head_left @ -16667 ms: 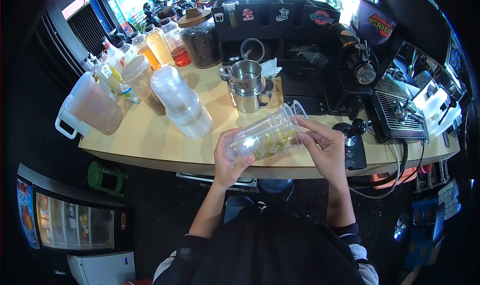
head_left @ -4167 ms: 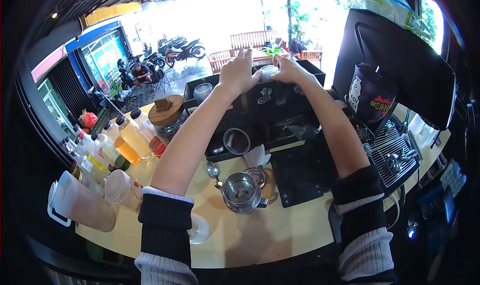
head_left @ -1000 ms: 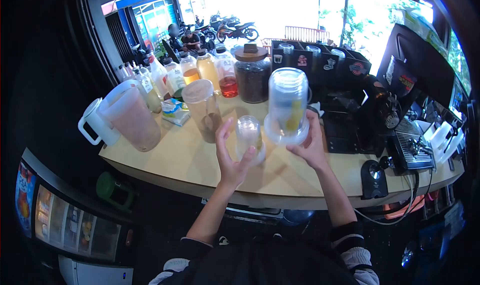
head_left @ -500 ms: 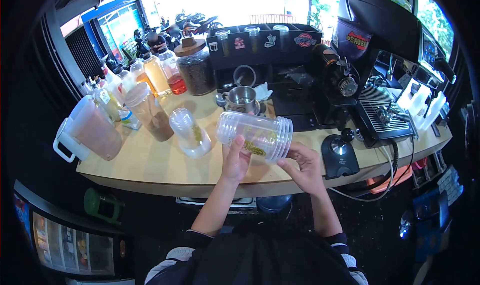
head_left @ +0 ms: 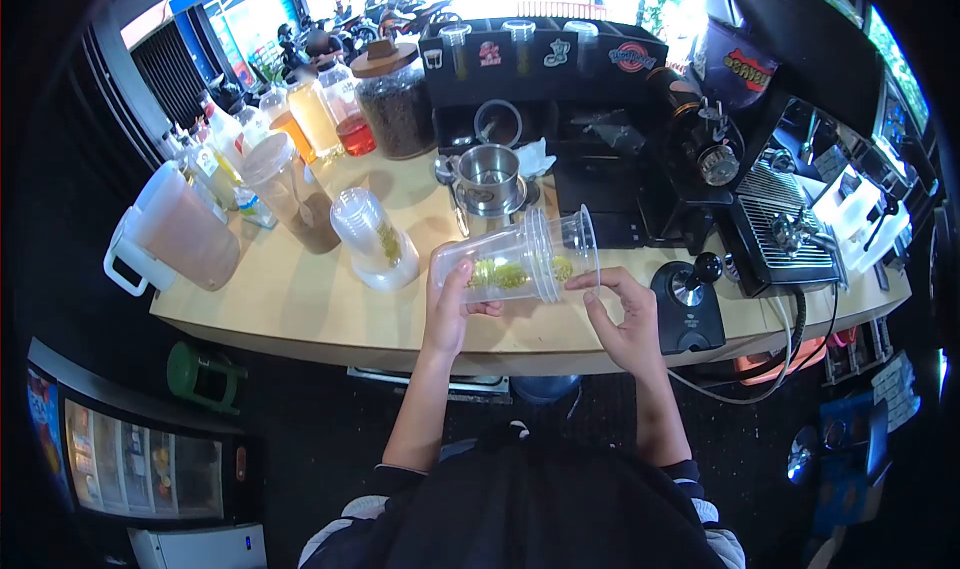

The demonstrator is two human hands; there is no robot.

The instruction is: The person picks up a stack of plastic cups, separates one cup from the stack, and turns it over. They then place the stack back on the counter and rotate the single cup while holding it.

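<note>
Left hand (head_left: 447,309) fingers wrapped round sideways yellow-printed clear cup stack (head_left: 515,261), right hand (head_left: 622,319) fingers pinching its rim.

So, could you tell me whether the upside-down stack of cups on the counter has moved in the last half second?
No. The upside-down stack of cups stands by the tall brown-filled container, as before.

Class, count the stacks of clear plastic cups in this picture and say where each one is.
2. One stack of clear plastic cups lies sideways in both hands over the counter's front edge; an upside-down stack stands on the counter to its left. Others may be hidden.
</note>
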